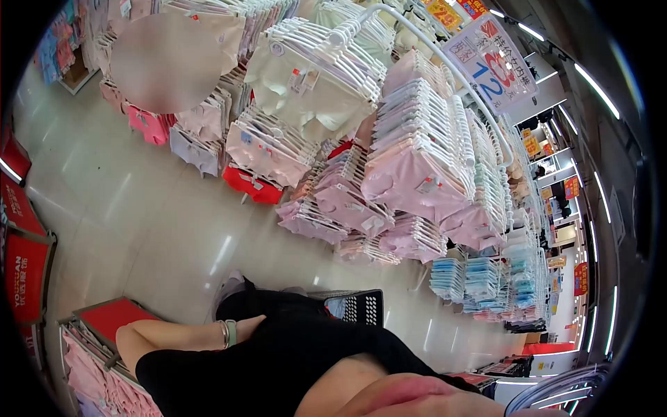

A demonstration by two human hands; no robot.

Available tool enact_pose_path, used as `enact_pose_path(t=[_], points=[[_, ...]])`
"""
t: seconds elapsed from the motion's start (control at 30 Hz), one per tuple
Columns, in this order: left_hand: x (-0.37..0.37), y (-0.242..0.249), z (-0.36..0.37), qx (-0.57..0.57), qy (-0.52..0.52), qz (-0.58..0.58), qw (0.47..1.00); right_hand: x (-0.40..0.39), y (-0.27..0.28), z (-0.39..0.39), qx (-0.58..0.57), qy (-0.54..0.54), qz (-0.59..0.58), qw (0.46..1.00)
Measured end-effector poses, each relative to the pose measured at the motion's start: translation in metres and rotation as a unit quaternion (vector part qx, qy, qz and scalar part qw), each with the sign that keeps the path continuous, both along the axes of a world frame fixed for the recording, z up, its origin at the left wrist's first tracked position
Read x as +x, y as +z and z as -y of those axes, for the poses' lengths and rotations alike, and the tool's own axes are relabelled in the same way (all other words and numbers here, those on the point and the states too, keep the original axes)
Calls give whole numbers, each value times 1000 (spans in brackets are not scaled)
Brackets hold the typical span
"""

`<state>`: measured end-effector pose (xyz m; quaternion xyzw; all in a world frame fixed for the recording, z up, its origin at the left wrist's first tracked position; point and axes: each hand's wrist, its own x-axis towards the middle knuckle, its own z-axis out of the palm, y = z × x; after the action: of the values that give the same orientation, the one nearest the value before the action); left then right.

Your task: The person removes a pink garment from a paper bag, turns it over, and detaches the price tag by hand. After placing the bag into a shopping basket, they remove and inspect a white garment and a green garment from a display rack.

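Note:
My left hand [251,326] rests against the black clothing at my waist, with a pale green watch band and a bracelet on its wrist. Its fingers are hidden, partly by the cloth, so I cannot see whether they hold anything. My right hand does not show; the black top covers that side. Beside my body a dark shopping basket [365,308] with a perforated side sticks out, with something light blue [336,306] in it. What bears the basket is hidden.
Racks of underwear on white hangers [417,174] stand ahead, under a price sign [492,64] marked 12. Light blue garments [479,278] hang further right. Red display panels [28,271] and a rack of pink clothes [104,375] are at the left. A blurred patch covers part of the upper left.

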<state>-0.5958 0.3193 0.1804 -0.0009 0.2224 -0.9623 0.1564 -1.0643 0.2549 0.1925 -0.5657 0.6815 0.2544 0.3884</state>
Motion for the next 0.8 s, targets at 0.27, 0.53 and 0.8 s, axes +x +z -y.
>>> enact_pose_path(t=[0.27, 0.53, 0.8], points=[[4, 14, 2, 19, -3, -3, 1000, 12, 12, 8, 15, 63, 12, 998], [22, 56, 30, 45, -48, 59, 996, 60, 11, 17, 50, 141, 24, 988], [21, 105, 9, 73, -34, 18, 997, 101, 20, -38, -231, -217, -72, 946]])
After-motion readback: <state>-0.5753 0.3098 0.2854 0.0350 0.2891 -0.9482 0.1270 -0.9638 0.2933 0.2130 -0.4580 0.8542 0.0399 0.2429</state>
